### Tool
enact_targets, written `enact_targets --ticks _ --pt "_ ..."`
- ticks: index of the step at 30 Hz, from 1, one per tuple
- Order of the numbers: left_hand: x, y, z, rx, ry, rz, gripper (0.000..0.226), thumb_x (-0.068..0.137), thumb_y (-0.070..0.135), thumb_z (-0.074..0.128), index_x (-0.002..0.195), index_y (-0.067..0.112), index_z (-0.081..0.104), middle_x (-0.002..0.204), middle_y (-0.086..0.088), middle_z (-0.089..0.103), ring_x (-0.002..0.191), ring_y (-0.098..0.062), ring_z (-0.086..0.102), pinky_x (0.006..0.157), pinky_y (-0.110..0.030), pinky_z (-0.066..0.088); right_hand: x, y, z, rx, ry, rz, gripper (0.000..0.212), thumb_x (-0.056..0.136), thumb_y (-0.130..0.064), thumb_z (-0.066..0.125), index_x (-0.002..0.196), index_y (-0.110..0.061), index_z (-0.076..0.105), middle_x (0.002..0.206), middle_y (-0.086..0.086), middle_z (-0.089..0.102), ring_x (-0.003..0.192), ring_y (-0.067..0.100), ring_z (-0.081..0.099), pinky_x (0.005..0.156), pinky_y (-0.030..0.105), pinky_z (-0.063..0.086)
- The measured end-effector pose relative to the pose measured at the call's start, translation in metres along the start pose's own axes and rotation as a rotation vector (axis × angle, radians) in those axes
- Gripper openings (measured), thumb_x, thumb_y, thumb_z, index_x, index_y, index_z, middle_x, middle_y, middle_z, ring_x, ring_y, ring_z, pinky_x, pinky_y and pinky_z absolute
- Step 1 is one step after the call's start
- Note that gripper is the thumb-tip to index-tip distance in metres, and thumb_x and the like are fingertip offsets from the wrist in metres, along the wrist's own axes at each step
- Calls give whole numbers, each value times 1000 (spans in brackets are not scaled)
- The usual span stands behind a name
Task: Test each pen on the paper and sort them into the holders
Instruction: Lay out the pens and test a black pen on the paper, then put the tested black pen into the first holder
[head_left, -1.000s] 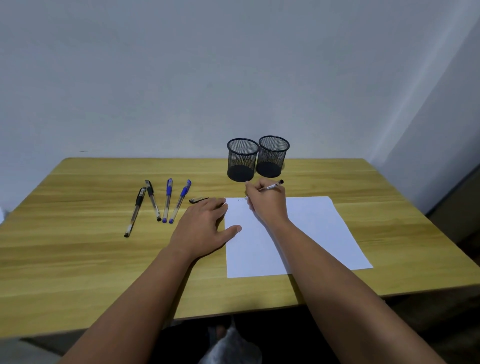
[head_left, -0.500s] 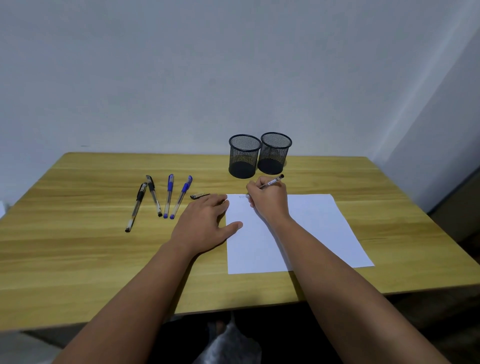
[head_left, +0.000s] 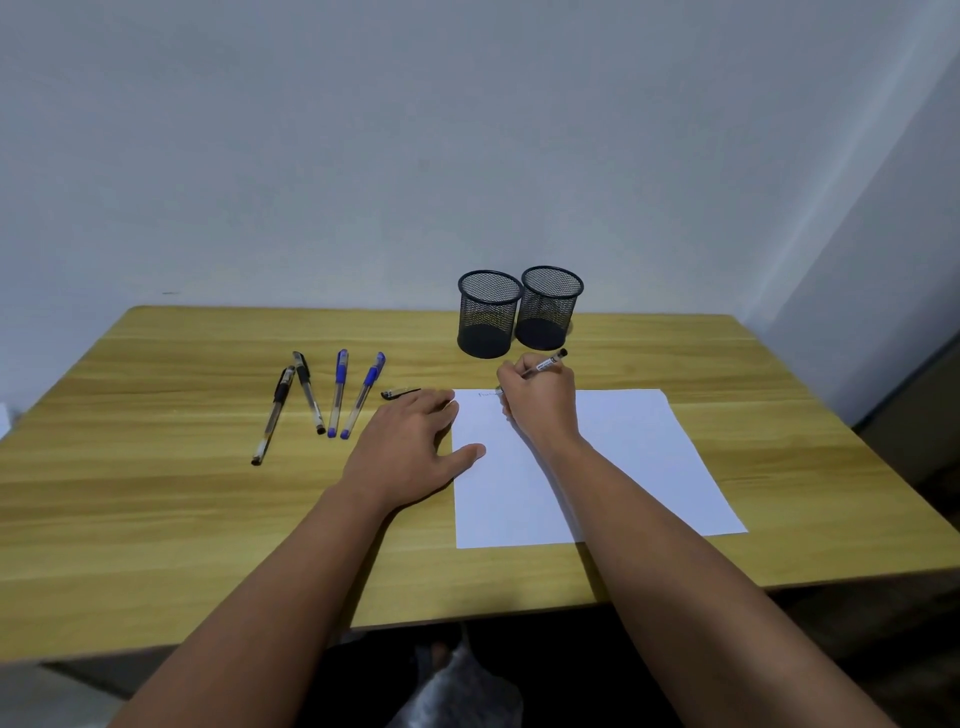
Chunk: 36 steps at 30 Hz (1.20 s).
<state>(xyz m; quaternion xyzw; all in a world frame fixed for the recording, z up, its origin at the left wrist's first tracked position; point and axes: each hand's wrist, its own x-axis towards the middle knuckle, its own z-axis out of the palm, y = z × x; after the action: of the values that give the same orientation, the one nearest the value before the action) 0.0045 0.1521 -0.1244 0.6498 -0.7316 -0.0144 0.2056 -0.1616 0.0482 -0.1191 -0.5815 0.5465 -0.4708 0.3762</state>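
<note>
Wooden table (head_left: 156, 519), right hand (head_left: 540, 400) still writing, faint scribble (head_left: 487, 394) longer

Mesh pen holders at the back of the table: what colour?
Black wire mesh pen holders, both alike, seen best in the head view.

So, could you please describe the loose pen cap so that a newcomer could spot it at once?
Start at the white paper on the wooden table. Just off its far left corner, beyond the left hand's fingertips, lies the pen cap. Unlike the four pens further left, it is a short dark stub lying crosswise.
</note>
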Motion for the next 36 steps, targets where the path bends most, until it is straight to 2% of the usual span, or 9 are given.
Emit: enact_targets --ticks 9,12,14,21,26,29,32,34,36 --pt "-1 0 1 -12 9 9 76 86 71 51 141 18 58 151 6 50 140 -16 41 113 -42 38 1 -1 1 -25 47 -3 32 95 -13 60 74 11 51 66 35 58 45 35 55 44 33 49" --pt "-1 0 0 -13 20 19 75 86 70 51 140 17 59 150 5 51 140 -17 43 113 -41 38 4 -3 -3 103 91 90 28 93 -9 59 69 1 49 55 21 56 47 28 55 46 33 48" --pt "-1 0 0 -11 28 26 73 87 68 54 139 17 59 150 4 51 139 -17 43 112 -40 38 6 -5 -6 188 103 147 24 94 -9 60 72 -2 52 56 11 60 50 26 55 47 31 46" --pt "-1 -1 1 -9 29 26 77 86 72 48 139 18 59 150 5 52 139 -17 44 111 -42 40 12 -8 -6 312 68 211 28 100 -16 67 75 -6 59 59 13 61 52 25 53 45 25 44" --pt "-1 0 0 -15 39 35 75 86 70 54 137 16 60 149 3 53 137 -16 47 109 -38 43 14 -18 -11 290 -21 216 35 100 -31 76 79 -8 60 61 10 63 45 12 57 41 21 44" --pt "-3 3 -5 -130 97 -10 69 88 69 56 136 20 62 144 9 56 131 -11 50 100 -33 48 10 -26 -20 293 66 134 41 98 -30 78 73 -8 54 59 4 54 46 5 54 47 16 44" --pt "-1 2 -10 -223 263 -5 48 94 55 56 126 22 68 128 9 65 118 -9 56 94 -36 51 3 -30 -25 347 61 100 41 97 -23 79 72 -6 52 58 2 47 42 0 49 50 15 46" --pt "2 -5 -14 -196 335 -27 37 96 43 58 122 21 71 120 8 68 112 -12 58 92 -38 48 -2 -37 -27 401 6 125 35 99 -28 78 82 -3 62 58 3 57 43 7 51 44 23 43" --pt "7 -13 -20 -73 314 -90 36 95 39 56 124 22 70 121 6 67 114 -20 56 90 -39 44 -3 -44 -28 436 -42 189 34 105 -36 69 89 -6 70 61 2 66 42 10 50 42 22 36"
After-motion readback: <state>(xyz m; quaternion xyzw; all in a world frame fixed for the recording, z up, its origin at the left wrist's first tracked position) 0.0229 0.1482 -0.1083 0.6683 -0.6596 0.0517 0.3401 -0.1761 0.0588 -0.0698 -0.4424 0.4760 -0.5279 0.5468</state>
